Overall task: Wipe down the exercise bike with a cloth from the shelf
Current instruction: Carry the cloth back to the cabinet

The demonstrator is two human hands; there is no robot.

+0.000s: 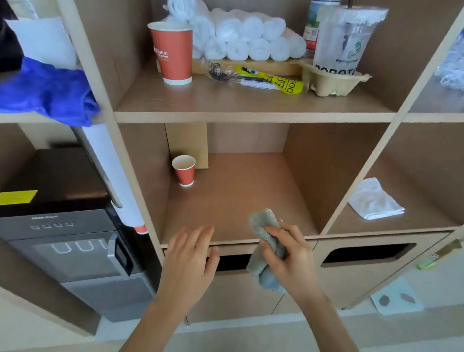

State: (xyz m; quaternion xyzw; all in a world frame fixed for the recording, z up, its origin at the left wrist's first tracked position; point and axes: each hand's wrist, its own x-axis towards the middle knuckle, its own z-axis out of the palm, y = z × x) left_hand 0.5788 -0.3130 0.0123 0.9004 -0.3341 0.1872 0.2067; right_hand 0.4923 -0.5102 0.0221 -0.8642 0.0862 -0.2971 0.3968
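A: While the shelf (238, 192) is faced, how are the hands posed?

B: Both forearms are stretched forward from the bottom edge toward the middle lower compartment. A grey cloth (262, 230) is gripped in the right hand (291, 257), pinched between the thumb and curled fingers, with the back of the hand turned to the right.

A: Where exactly is the cloth seen?

B: Its upper end is raised above the fingers, over the front edge of the compartment floor; its lower end is hung below the palm, before the dark slot under the shelf. Whether the board is touched cannot be told.

A: How is the left hand (192, 258) held?

B: It is seen released, palm down, fingers straight and slightly spread, pointed at the compartment. Nothing is held in it. It is placed just beside the right hand, apart from the cloth.

A: What else is shown?

B: A small cup (184, 170) is stood at the back left of that compartment. Rolled towels (248, 36) are stacked one level up, behind a big cup (172, 53). A blue rag (44, 91) is draped on the left shelf.
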